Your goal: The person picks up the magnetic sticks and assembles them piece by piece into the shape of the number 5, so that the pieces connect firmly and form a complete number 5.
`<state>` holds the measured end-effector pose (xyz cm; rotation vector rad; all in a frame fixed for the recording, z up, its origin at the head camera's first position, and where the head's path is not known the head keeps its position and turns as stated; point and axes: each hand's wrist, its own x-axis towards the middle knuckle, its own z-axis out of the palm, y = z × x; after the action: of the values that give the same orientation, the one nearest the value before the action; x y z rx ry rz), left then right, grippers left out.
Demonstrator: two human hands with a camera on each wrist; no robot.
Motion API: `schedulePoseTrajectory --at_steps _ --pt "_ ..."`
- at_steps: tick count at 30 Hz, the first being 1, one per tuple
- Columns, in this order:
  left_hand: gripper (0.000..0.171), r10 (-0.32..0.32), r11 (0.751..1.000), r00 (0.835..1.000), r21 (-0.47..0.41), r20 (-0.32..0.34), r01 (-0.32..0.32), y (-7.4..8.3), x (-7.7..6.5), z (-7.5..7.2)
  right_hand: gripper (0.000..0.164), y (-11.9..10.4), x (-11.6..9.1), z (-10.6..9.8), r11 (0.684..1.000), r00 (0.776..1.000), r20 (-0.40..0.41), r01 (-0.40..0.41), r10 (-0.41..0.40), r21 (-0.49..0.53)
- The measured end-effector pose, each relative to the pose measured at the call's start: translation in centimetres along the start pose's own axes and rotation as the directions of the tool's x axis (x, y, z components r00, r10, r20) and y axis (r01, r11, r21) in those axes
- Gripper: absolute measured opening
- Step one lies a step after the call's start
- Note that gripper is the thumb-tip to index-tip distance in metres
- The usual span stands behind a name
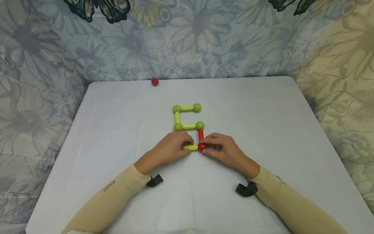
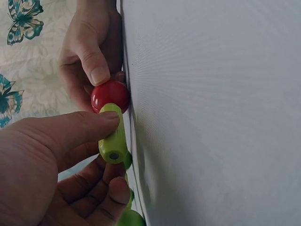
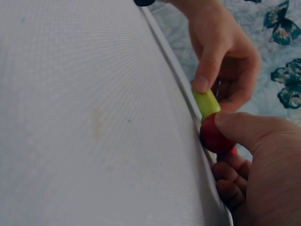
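Between the thumb and fingers of my left hand point(image 1: 170, 148) is a light green magnetic rod point(image 1: 190, 147). Its far end meets a red ball point(image 1: 202, 148), which my right hand point(image 1: 228, 150) pinches from the other side. In the left wrist view the rod point(image 2: 113, 136) shows a round metal tip at its near end. From the red ball a red rod point(image 1: 200, 134) runs up to a green ball point(image 1: 200, 125). Beyond it, green rods and balls carry on in a stepped line, past a corner ball point(image 1: 176, 109) to an end ball point(image 1: 197, 107).
A loose red ball point(image 1: 155, 82) lies at the far edge of the white table point(image 1: 263, 113). Behind the table hangs flower-patterned cloth point(image 1: 198, 35) with butterflies. Black wrist mounts point(image 1: 246, 189) stick out from both beige sleeves point(image 1: 295, 201).
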<state>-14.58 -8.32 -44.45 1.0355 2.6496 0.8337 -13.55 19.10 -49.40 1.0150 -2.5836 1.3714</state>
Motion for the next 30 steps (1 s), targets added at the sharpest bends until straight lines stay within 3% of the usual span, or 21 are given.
schedulePoseTrajectory --at_steps 9,12,14,17,20,23,26,30 --pt "0.019 0.002 1.000 1.000 0.011 -0.002 -0.002 0.0 -0.1 -0.7 0.032 -0.5 0.4 -0.2 1.000 1.000 -0.010 0.005 -0.006 -0.001" --pt "0.025 -0.019 1.000 0.999 -0.002 -0.033 0.018 -0.7 0.0 -2.2 0.032 -0.6 0.5 -0.1 1.000 1.000 -0.004 0.004 -0.004 0.004" --pt "0.028 -0.052 0.998 0.994 -0.034 -0.091 0.049 -1.6 0.2 -4.0 0.033 -0.6 0.6 -0.1 1.000 1.000 0.004 -0.002 0.002 0.002" --pt "0.027 -0.120 0.990 0.967 -0.093 -0.225 0.101 -3.8 0.9 -7.2 0.034 -0.6 0.4 0.0 1.000 1.000 0.015 -0.021 0.021 0.001" --pt "0.024 -0.182 0.981 0.913 -0.127 -0.365 0.145 -6.2 1.7 -10.2 0.035 -0.4 0.1 0.0 0.999 0.999 0.019 -0.038 0.038 -0.003" --pt "0.022 -0.227 0.973 0.863 -0.135 -0.452 0.186 -8.5 2.7 -12.2 0.033 -0.3 0.0 0.1 0.999 0.999 0.021 -0.047 0.047 0.000" --pt "0.021 -0.270 0.963 0.843 -0.152 -0.465 0.224 -10.3 4.0 -13.5 0.032 -0.3 -0.1 0.1 0.999 0.999 0.020 -0.049 0.049 0.003" --pt "0.024 -0.346 0.937 0.837 -0.189 -0.424 0.292 -12.0 5.9 -14.3 0.031 -0.5 -0.1 0.0 0.999 0.999 0.013 -0.050 0.050 0.004"
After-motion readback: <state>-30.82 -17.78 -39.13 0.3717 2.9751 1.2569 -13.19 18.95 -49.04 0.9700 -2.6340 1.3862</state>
